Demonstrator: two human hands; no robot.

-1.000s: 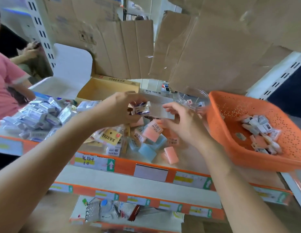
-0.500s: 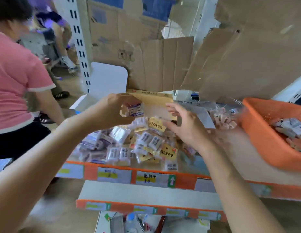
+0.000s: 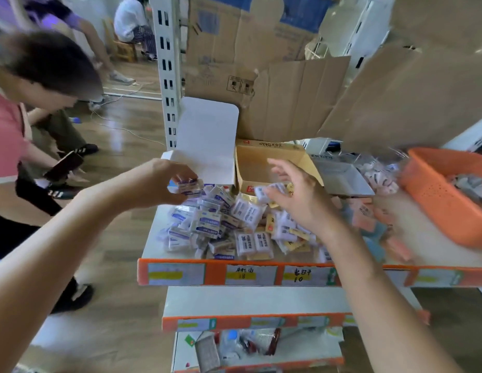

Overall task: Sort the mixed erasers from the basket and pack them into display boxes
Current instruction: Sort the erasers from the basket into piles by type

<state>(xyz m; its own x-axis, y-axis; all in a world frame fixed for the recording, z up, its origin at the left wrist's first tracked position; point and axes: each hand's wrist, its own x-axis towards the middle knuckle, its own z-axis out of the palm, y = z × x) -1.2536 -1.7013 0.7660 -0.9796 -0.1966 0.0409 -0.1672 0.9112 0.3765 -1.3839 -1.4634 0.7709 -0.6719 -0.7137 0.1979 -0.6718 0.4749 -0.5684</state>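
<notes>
My left hand (image 3: 159, 181) pinches a small stack of white erasers with purple print (image 3: 190, 187) just above the left end of the eraser pile (image 3: 218, 224) on the shelf top. My right hand (image 3: 296, 195) hovers over the middle of the pile with fingers spread; a white wrapped eraser (image 3: 268, 190) lies at its fingertips, and I cannot tell if it is gripped. Behind stand a white display box (image 3: 207, 141) with its lid up and a yellow display box (image 3: 261, 168), open. The orange basket (image 3: 436, 200) at the right holds several grey-wrapped erasers (image 3: 471, 184).
A grey tray (image 3: 342, 179) and a clear bag of pink erasers (image 3: 380, 176) sit between the yellow box and the basket. Pink and blue erasers (image 3: 369, 219) lie by the basket. The shelf front edge (image 3: 234, 273) carries orange labels. A person in pink (image 3: 8, 146) crouches at the left. Cardboard sheets (image 3: 301, 98) lean behind.
The view has swung left and down. My left hand has carried its erasers left toward the white box. My right hand has opened wider over the pile.
</notes>
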